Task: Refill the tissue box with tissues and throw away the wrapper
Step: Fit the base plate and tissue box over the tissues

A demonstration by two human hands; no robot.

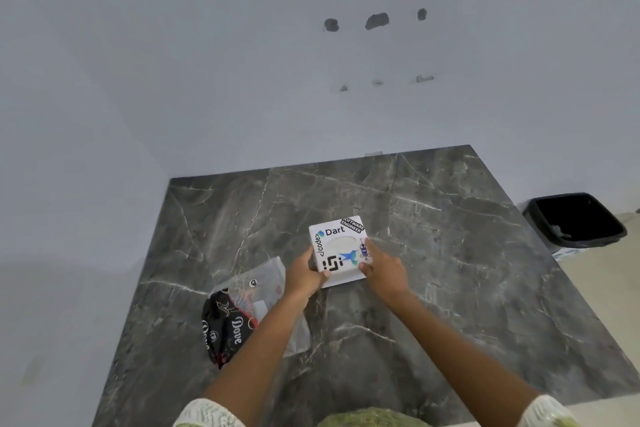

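A white square tissue box (337, 248) covered in stickers sits on the dark marble table (433, 236), its oval top slot facing up. My left hand (304, 276) grips its near left corner. My right hand (382, 269) holds its right side, thumb on the lid. Both hands clasp the box between them. A crumpled clear and black plastic wrapper (239, 312) printed "Dove" lies on the table to the left of my left forearm, partly hidden by it.
A black bin (576, 220) with a dark liner stands on the floor off the table's right edge. A pale wall rises behind the table and on the left. The table's far corner meets the wall.
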